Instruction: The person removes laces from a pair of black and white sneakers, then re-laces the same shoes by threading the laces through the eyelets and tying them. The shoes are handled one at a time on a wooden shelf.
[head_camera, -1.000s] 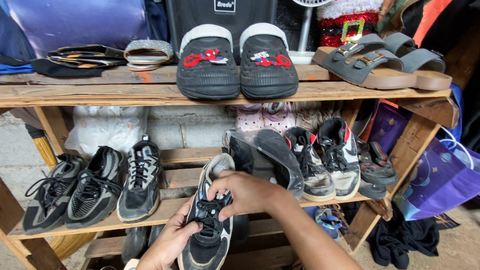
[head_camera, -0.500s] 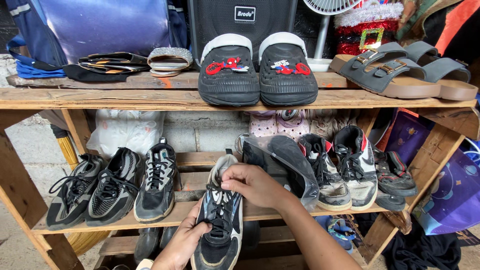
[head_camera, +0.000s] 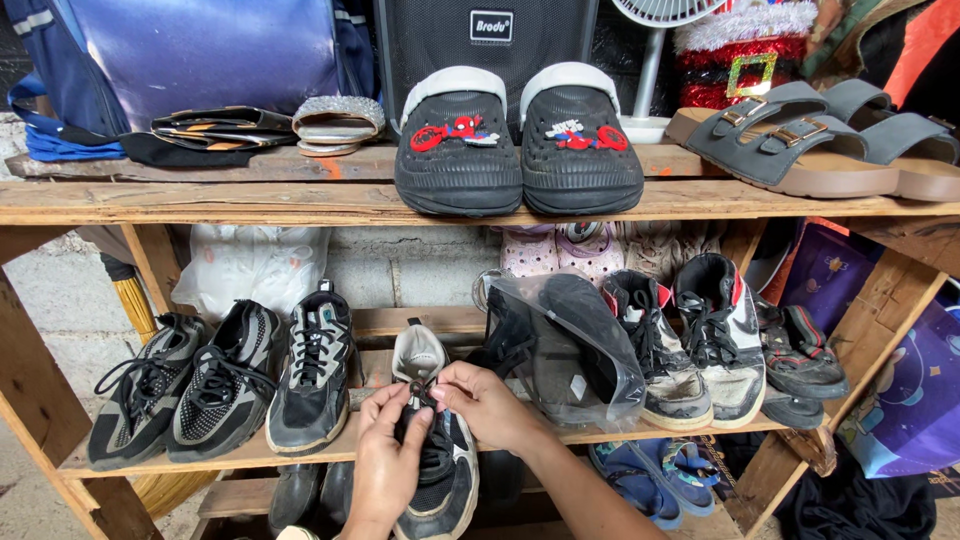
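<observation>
We see left hand (head_camera: 385, 470) and right hand (head_camera: 487, 402) fingers both pinching laces of black-grey sneaker (head_camera: 432, 440), just beside bagged shoe (head_camera: 560, 350) on middle shelf (head_camera: 250, 452).

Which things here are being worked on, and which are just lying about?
In hand: black and grey sneaker, its laces pinched by left hand and right hand.

Lying about: black clogs, grey sandals, bagged shoe, three sneakers at left.

The shelf (head_camera: 300, 200) was rough, bare wood. The clogs (head_camera: 515, 150) looked matt rubber. A glossy plastic bag (head_camera: 590, 350) wrapped one shoe.
</observation>
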